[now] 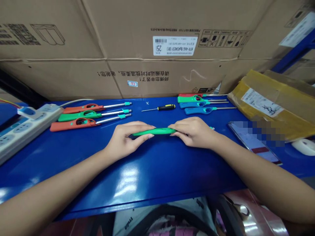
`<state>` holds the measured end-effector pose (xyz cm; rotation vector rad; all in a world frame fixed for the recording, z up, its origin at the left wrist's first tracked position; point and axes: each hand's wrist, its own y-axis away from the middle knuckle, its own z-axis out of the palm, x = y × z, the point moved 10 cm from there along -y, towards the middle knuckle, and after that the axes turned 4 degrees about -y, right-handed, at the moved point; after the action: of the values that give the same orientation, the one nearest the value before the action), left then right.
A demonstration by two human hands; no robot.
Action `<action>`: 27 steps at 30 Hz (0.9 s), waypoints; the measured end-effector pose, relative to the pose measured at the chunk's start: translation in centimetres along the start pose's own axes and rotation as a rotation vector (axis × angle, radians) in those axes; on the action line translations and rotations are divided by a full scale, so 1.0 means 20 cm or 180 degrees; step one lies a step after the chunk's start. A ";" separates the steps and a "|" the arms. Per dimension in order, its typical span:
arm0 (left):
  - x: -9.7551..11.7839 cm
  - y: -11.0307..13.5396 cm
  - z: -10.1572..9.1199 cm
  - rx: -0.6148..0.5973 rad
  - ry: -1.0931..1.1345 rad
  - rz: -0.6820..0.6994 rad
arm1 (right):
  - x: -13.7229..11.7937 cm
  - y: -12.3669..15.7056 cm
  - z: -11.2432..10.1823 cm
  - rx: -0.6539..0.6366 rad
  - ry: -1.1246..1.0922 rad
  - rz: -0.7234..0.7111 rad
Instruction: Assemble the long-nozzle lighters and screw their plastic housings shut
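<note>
A green long-nosed lighter (157, 131) lies across the middle of the blue table (147, 170), held at both ends. My left hand (126, 139) has its fingers closed round the lighter's left end. Over the right end my right hand (193, 131) is closed, hiding most of the metal nozzle; only a teal tip shows past it.
Three lighters, orange and green (91, 115), lie at the back left beside a white power strip (22, 126). Several more lighters, red, green and blue (199, 104), lie at the back right. A small screwdriver (162, 107), a phone (253, 141), a yellow parcel (268, 101) and cardboard boxes (157, 49) stand behind.
</note>
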<state>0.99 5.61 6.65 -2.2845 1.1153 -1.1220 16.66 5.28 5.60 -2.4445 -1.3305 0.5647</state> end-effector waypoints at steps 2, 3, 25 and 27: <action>-0.02 0.00 0.00 0.0012 0.0036 -0.0078 | 0.01 -0.01 0.01 -0.0077 -0.0024 0.0097; -0.03 0.01 0.01 0.0016 0.0057 -0.0113 | 0.02 -0.01 0.01 -0.0156 -0.0067 0.0158; -0.06 0.03 0.05 -0.0099 -0.0105 -0.0095 | 0.07 -0.01 0.07 -0.0653 0.0210 0.0380; -0.05 0.03 0.07 -0.0181 -0.0068 -0.0077 | 0.04 -0.01 0.09 -0.0616 0.0125 0.0252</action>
<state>1.38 5.96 4.87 -2.3537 1.1281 -1.0856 16.00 6.27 3.99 -2.6587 -1.3341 0.4217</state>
